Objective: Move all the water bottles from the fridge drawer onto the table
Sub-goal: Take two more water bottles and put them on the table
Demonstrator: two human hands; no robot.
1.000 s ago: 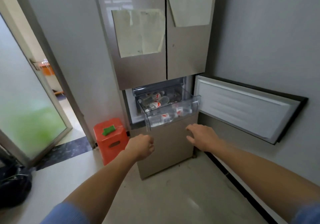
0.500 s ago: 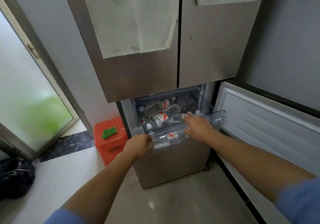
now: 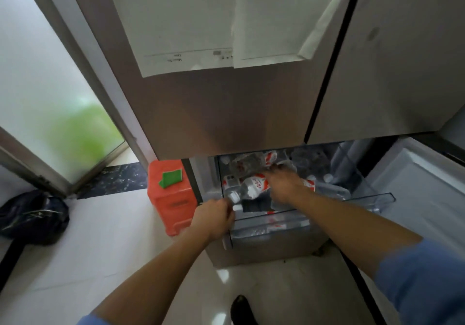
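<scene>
Clear plastic fridge drawer [image 3: 364, 197]: pulled out of the lower compartment of the steel fridge [image 3: 226, 113], below the two closed upper doors. Loaded with water bottles [image 3: 254, 166], lying on their sides in a loose pile, with red-and-white labels and white caps showing. All visible bottles inside the drawer.

Left hand [image 3: 214, 220]: clenched at the front left corner of the drawer, back of the hand up, just beside a white bottle cap [image 3: 237, 207]. Not possible to tell whether gripping the rim, the cap or nothing.

Right hand [image 3: 284, 186]: inside the drawer near its middle, palm down, resting on the pile and curved over a labelled bottle [image 3: 253, 186]. Closed grasp or mere contact: cannot tell.

Lower fridge door [image 3: 415, 186]: swung open to the right of the drawer, white inner lining showing.

Paper sheets [image 3: 188, 23]: fixed to the left upper door, overlapping.

Orange plastic stool [image 3: 173, 206]: on the floor against the left side of the fridge, green object [image 3: 171, 179] on top.

Black bag [image 3: 32, 216]: on the floor at the left edge, near a frosted glass door [image 3: 50, 85].

Dark shoe [image 3: 241, 308]: at the bottom edge, in front of the fridge.

Blue sleeve [image 3: 422, 282]: on the right forearm; another on the left.
</scene>
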